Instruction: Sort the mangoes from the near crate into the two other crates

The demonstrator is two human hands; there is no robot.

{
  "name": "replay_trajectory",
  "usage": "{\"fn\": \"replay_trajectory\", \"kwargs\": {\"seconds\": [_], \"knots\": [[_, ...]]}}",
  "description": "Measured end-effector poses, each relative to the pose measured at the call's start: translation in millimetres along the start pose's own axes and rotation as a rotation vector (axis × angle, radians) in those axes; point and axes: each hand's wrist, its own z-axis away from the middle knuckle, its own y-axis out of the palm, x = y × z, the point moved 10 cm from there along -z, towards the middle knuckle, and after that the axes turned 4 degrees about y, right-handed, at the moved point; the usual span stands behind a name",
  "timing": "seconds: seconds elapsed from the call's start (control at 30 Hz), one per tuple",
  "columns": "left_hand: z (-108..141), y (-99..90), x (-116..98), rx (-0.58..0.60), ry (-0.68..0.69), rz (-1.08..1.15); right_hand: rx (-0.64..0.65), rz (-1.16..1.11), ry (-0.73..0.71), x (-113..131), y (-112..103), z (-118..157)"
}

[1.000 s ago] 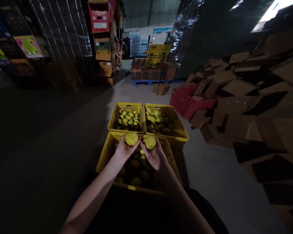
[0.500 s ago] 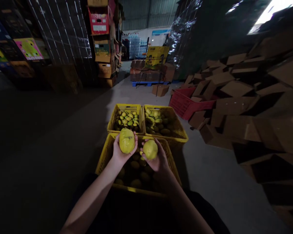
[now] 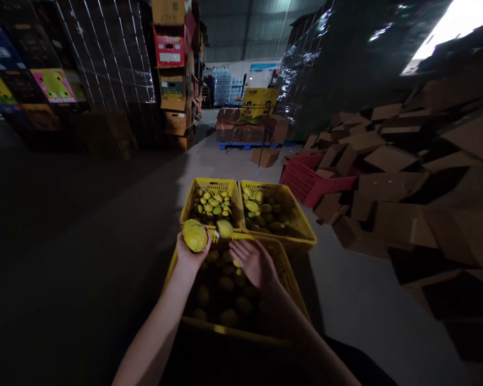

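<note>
My left hand [image 3: 191,257] is wrapped round a large, lumpy yellow lemon [image 3: 194,235] with a darker mark on its skin, above the left side of the near yellow crate [image 3: 241,333]. My right hand [image 3: 255,262] is empty, its fingers stretched out to the left over the same crate. A smaller lemon [image 3: 225,229] hangs in the air just beyond those fingertips, in front of the far left crate [image 3: 183,206]. Shadow darkens the many fruits inside the near crate. Small yellow and greenish lemons [image 3: 214,203] lie in the far left crate.
A far right yellow crate [image 3: 312,236] holds more yellow fruit. To the right are a red crate [image 3: 301,182] and a heap of flattened cardboard boxes [image 3: 390,177]. Stacked cartons [image 3: 173,91] and a loaded blue pallet [image 3: 245,145] stand further back.
My right hand has let go of the smaller lemon, which has moved left and away from it. The left hand has shifted left, still holding the large lemon.
</note>
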Motion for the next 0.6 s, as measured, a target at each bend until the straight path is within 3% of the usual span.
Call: {"fn": "replay_trajectory", "kwargs": {"seconds": [0.1, 0.17, 0.33, 0.43, 0.6], "knots": [[4, 2.7, 3, 0.006, -0.025, 0.006, -0.015, 0.049, -0.039, 30, -2, 2], [3, -1.8, 6, -0.026, -0.037, -0.012, -0.024, 0.068, 0.009, 24, -6, 8], [-6, -17.5, 16, -0.11, -0.032, -0.045, 0.05, 0.163, 0.168, -18, 3, 14], [-6, -24.8, 23, -0.149, -0.048, -0.072, 0.067, 0.208, 0.159, -18, 10, 17], [-1, -35.6, 38, -0.165, -0.06, -0.168, -0.02, 0.105, 0.115, 4, 5, 28]]}}
